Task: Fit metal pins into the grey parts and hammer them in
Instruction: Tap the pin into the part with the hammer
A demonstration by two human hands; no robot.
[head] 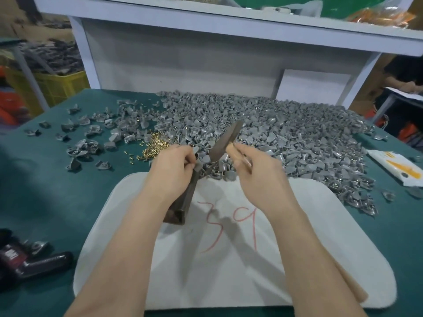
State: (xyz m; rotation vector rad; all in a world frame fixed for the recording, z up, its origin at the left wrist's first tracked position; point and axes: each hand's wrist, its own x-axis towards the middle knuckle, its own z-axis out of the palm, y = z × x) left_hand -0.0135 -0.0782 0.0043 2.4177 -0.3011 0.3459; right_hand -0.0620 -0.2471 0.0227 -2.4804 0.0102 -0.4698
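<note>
My left hand (175, 167) pinches a small grey part (198, 166) on top of a dark upright metal block (183, 202) that stands on the white pad (320, 225). My right hand (254, 167) grips the wooden handle of a hammer (225, 141), whose dark metal head slants up above the grey part. A little heap of brass pins (156, 146) lies just left of my left hand. A huge pile of grey parts (286, 138) covers the green table behind both hands.
Scattered grey parts (84, 143) lie at the left on the green table (45, 191). Dark objects (34, 259) sit at the near left edge. A white and yellow packet (398, 168) lies at the right. A grey shelf frame (183, 60) rises behind the pile.
</note>
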